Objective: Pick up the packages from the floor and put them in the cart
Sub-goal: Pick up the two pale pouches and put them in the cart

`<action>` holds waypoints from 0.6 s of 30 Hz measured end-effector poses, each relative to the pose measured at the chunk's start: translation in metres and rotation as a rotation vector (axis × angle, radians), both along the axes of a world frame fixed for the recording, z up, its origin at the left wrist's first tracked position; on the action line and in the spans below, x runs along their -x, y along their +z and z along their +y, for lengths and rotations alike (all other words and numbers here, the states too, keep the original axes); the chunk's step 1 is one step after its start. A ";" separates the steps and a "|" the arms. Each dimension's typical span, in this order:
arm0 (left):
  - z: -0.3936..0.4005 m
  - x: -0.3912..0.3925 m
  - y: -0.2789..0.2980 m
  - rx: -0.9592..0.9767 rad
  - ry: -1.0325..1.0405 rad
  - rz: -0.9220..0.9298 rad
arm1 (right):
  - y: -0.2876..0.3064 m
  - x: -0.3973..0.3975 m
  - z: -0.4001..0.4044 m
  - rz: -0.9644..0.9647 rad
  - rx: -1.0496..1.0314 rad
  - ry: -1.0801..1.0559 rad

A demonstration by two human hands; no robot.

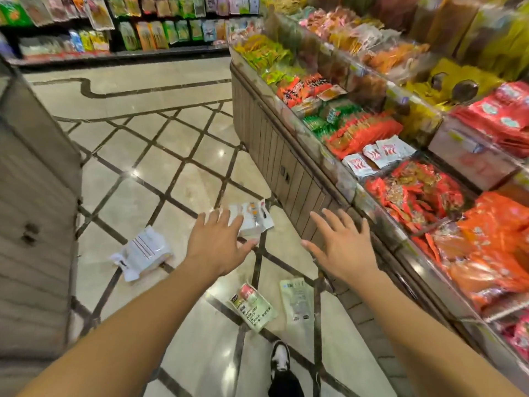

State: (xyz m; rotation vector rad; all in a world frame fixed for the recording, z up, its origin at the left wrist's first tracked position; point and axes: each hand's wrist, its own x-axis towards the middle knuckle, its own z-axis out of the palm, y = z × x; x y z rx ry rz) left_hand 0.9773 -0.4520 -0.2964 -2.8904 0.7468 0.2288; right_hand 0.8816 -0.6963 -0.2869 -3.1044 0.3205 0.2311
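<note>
Several packages lie on the tiled floor. A white package with red lines (143,251) lies at the left. A white and orange package (253,217) lies farther off, by the display stand's base. A green and white package (253,308) and a pale clear one (297,300) lie near my foot. My left hand (219,243) is stretched out with straight fingers, its fingertips in front of the white and orange package. My right hand (340,243) is spread open above the floor beside the stand, holding nothing. No cart shows in the head view.
A long display stand (274,150) full of red, orange and green snack bags runs along the right. A grey panelled cabinet (34,202) stands at the left. Shelves of snacks (114,32) line the back. My black and white shoe (280,359) is at the bottom.
</note>
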 end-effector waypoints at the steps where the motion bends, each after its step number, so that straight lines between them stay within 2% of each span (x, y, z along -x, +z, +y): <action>1: -0.007 -0.010 -0.013 0.003 0.017 0.030 | -0.015 -0.014 -0.008 0.009 -0.014 0.006; 4: -0.022 -0.033 -0.059 -0.023 0.077 0.126 | -0.070 -0.059 -0.030 0.105 -0.079 0.003; 8: -0.036 -0.055 -0.149 -0.100 0.151 0.279 | -0.171 -0.092 -0.057 0.238 -0.140 0.040; 13: -0.050 -0.069 -0.290 -0.164 0.197 0.460 | -0.309 -0.099 -0.088 0.437 -0.191 0.039; 18: -0.078 -0.053 -0.445 -0.119 0.289 0.594 | -0.449 -0.085 -0.107 0.596 -0.243 -0.017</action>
